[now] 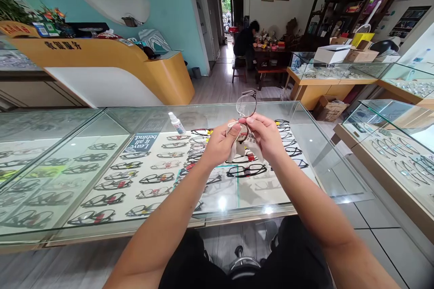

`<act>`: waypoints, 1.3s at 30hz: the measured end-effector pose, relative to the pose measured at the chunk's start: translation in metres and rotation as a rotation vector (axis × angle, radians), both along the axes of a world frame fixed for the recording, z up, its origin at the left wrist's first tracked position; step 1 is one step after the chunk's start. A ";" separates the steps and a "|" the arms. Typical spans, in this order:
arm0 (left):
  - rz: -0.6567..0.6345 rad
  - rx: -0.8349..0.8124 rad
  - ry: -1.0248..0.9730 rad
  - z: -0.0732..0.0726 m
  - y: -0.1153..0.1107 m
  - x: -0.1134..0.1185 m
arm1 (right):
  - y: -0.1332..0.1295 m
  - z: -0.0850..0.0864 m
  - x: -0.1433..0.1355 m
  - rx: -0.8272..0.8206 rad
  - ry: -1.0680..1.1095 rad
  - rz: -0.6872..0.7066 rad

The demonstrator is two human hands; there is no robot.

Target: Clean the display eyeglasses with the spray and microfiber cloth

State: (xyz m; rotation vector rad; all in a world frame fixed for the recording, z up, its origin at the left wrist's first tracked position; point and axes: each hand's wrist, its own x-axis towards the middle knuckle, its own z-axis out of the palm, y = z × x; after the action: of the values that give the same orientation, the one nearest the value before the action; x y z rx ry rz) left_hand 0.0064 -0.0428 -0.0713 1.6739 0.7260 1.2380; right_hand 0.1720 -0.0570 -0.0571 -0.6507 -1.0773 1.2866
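Observation:
Above the glass display case, my two hands hold a pair of eyeglasses (247, 104) turned on end, one round lens upward and the other down between my fingers. My left hand (222, 142) is closed on a pale cloth (255, 148), its thumb pressed over the lower lens. My right hand (266, 135) pinches the frame near the bridge, and the cloth hangs beneath both hands. A white spray bottle (176, 123) stands on the glass to the left of my hands.
The glass display case (217, 210) under my hands contains several rows of eyeglass frames. More glass cases (389, 144) stand at the right. A wooden counter (111, 56) is at the back left. A person (244, 43) sits at a dark table in the back.

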 end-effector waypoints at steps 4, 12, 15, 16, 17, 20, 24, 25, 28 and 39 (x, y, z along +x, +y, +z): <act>-0.087 -0.030 0.067 -0.003 0.002 -0.007 | -0.001 0.002 -0.003 -0.107 0.072 0.040; 0.145 -0.047 -0.049 -0.011 -0.001 0.004 | 0.003 -0.010 -0.007 -0.006 -0.013 0.083; 0.122 -0.006 -0.011 -0.006 0.000 -0.002 | 0.003 -0.010 -0.006 -0.016 -0.004 0.061; 0.082 0.003 0.012 -0.004 0.001 -0.005 | 0.003 -0.009 -0.005 -0.047 0.014 0.058; 0.034 0.009 0.037 -0.002 0.002 -0.008 | 0.003 -0.007 -0.005 -0.083 0.031 0.057; -0.064 0.003 0.091 0.002 0.004 -0.014 | 0.002 -0.003 -0.004 -0.162 0.065 0.055; 0.029 -0.039 0.054 -0.002 0.002 -0.007 | 0.001 -0.005 -0.009 -0.161 0.071 0.069; 0.066 -0.046 0.036 -0.003 0.001 -0.005 | 0.002 -0.006 -0.010 -0.150 0.065 0.064; 0.141 -0.048 -0.015 -0.007 0.000 0.001 | 0.002 -0.010 -0.012 -0.102 0.011 0.018; 0.053 -0.178 -0.047 -0.010 0.007 -0.004 | 0.014 -0.003 0.006 -0.210 0.097 -0.077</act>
State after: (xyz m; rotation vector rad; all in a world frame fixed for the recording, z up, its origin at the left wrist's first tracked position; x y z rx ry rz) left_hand 0.0023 -0.0353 -0.0809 1.4841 0.8318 1.2086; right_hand 0.1777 -0.0432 -0.0605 -0.7716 -0.8367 1.3609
